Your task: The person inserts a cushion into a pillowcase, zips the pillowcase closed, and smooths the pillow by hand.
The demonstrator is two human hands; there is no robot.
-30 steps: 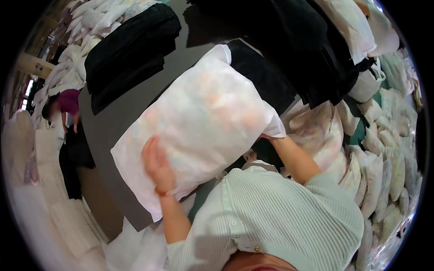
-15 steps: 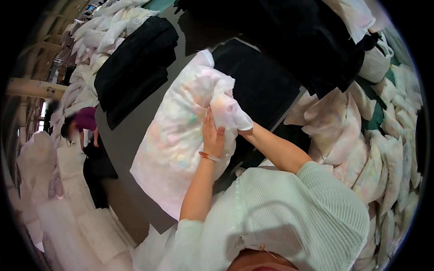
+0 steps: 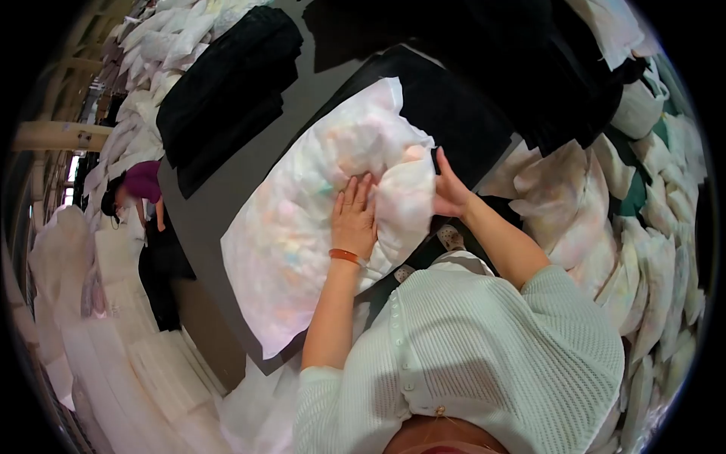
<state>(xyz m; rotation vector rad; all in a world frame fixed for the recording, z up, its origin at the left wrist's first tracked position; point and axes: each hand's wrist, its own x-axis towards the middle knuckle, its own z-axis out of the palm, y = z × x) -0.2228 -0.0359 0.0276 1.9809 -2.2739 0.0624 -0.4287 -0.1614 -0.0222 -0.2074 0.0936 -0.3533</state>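
Beneath both hands, the grey table [image 3: 198, 219] bears the stuffed white pillow [image 3: 291, 227], its long axis slanting from beyond the left hand [image 3: 354, 219] to that hand's near left. Left hand: nearer the middle, flat, fingers nearly together. Right hand [image 3: 451, 191]: at the right edge, thumb raised; grip indeterminate.

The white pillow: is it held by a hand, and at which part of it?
The white pillow has the right hand at its right end, fingers partly hidden, so a grip cannot be confirmed. The left hand lies flat on top.
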